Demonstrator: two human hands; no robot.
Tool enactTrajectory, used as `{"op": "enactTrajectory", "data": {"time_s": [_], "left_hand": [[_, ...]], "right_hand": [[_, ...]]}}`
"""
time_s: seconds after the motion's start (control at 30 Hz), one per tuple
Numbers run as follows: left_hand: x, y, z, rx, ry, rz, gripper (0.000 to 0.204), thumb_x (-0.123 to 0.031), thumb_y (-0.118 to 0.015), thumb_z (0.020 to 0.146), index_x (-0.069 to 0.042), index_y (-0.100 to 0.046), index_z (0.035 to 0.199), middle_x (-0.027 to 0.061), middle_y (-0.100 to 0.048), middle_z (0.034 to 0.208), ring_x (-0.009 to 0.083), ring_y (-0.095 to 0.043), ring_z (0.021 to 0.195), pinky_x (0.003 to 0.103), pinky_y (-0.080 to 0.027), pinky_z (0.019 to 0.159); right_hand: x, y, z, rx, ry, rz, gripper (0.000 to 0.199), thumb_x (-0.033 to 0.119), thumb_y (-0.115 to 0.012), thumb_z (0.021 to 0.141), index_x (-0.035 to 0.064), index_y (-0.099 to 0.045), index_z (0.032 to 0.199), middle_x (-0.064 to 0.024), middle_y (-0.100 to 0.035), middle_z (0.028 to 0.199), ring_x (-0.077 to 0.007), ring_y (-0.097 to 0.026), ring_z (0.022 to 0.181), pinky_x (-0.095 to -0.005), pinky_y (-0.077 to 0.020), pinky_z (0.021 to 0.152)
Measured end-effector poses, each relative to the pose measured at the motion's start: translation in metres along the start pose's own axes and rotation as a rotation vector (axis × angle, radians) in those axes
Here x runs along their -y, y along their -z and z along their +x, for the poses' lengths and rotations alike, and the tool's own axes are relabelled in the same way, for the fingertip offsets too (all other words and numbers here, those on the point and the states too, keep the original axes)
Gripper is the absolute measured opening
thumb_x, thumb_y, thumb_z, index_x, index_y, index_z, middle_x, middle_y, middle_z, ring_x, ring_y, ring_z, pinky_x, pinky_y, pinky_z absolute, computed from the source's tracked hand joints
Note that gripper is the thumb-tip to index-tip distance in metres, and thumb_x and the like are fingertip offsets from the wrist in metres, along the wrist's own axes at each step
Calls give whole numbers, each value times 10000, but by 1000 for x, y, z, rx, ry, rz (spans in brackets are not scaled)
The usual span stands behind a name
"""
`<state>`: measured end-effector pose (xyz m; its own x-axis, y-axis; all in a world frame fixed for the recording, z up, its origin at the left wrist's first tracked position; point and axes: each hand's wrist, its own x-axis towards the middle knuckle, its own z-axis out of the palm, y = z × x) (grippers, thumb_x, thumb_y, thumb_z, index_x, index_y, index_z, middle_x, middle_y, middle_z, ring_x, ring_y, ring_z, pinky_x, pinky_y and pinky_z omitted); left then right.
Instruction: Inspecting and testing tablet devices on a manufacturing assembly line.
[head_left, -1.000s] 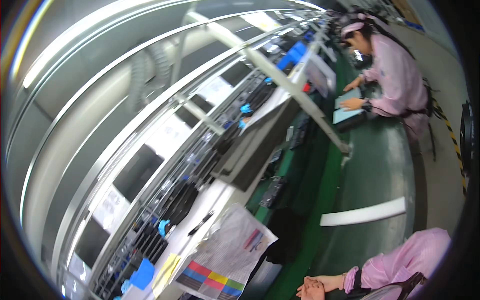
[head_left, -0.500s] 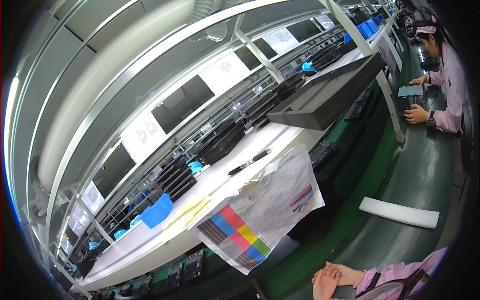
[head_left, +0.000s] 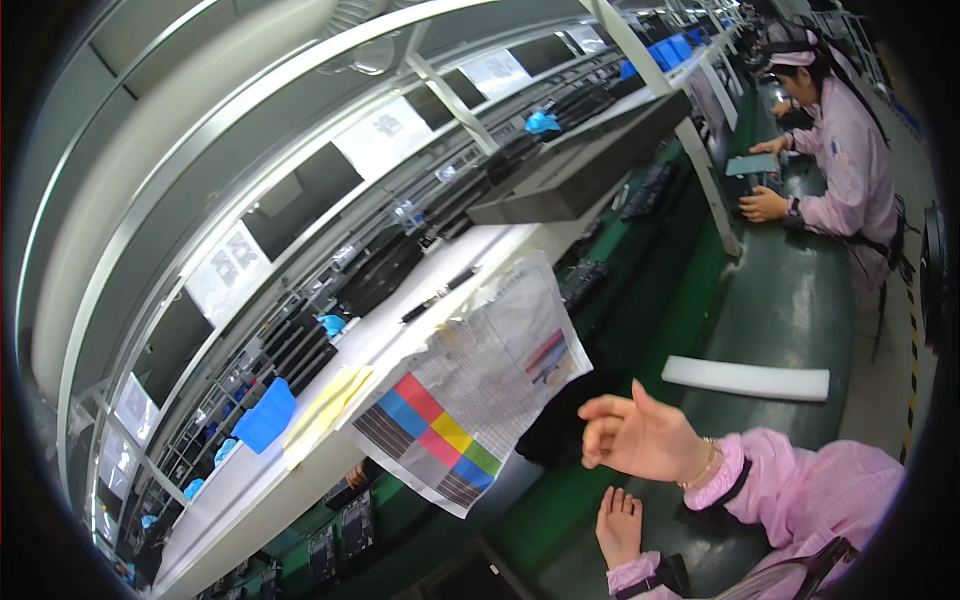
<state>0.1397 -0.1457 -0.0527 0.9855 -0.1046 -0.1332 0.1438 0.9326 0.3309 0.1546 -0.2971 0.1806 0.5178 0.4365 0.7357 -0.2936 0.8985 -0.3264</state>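
Observation:
Above the dark green bench (head_left: pixel 760 310), at the lower right, my right hand (head_left: pixel 640 438) is raised. Its thumb points up, and the loosely bent fingers are apart with nothing in them. A bracelet and a black wristband are at that wrist. Closer to the lower edge, my left hand (head_left: pixel 620 525) has its fingers stretched out and holds nothing; a black band is around its sleeve. The two hands do not touch. Just beyond my right hand lies a white foam strip (head_left: pixel 745 379). A dark shape left of that hand is too dim to make out.
A printed sheet with coloured blocks (head_left: pixel 470 390) hangs from the white shelf (head_left: pixel 240 500), where a pen (head_left: pixel 440 294) and a blue bin (head_left: pixel 266 415) rest. A black foam tray (head_left: pixel 580 165) juts out by a post. A co-worker (head_left: pixel 845 165) handles a device farther along.
My hands were clasped together at the lower edge. Now they are apart and open, the right one raised. The view has shifted, so the shelf and bench appear farther left.

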Motion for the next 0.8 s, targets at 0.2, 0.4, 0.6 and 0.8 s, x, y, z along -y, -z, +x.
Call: {"op": "enactTrajectory", "data": {"time_s": [0.2, 0.4, 0.6, 0.8], "left_hand": [[-2, -32, -6, -39, -30, 82, 305, -215, -531, 938, -43, -556, 1189, 88, -603, 1109, 227, -543, 982, 392, -438, 917], [-12, -23, 5, -21, -4, 71, 305, -218, -534, 935, -48, -560, 1186, 87, -602, 1114, 226, -543, 986, 394, -439, 918], [-13, -4, 12, -13, 10, 67, 304, -222, -537, 932, -53, -564, 1184, 85, -601, 1120, 225, -544, 990, 396, -441, 919], [-9, 14, 9, 12, 25, 60, 304, -225, -540, 930, -58, -568, 1182, 83, -601, 1125, 224, -544, 993, 398, -442, 920]], "right_hand": [[-10, -113, 48, 492, 97, 213, 799, 607, -205, 978, -4, -151, 1491, -197, -535, 1259, -284, -500, 1172, -402, -337, 1045], [-33, -148, 33, 465, 140, 248, 1073, 778, -109, 853, -107, -43, 1456, -308, -537, 1204, -363, -543, 1114, -436, -398, 979], [-36, -161, 33, 595, 208, 157, 997, 708, -166, 879, -122, -100, 1427, -289, -502, 1289, -364, -545, 1150, -431, -383, 1018], [-27, -167, 41, 668, 177, -41, 751, 565, -305, 970, -17, -237, 1440, -266, -461, 1370, -362, -549, 1131, -438, -405, 988]]}}
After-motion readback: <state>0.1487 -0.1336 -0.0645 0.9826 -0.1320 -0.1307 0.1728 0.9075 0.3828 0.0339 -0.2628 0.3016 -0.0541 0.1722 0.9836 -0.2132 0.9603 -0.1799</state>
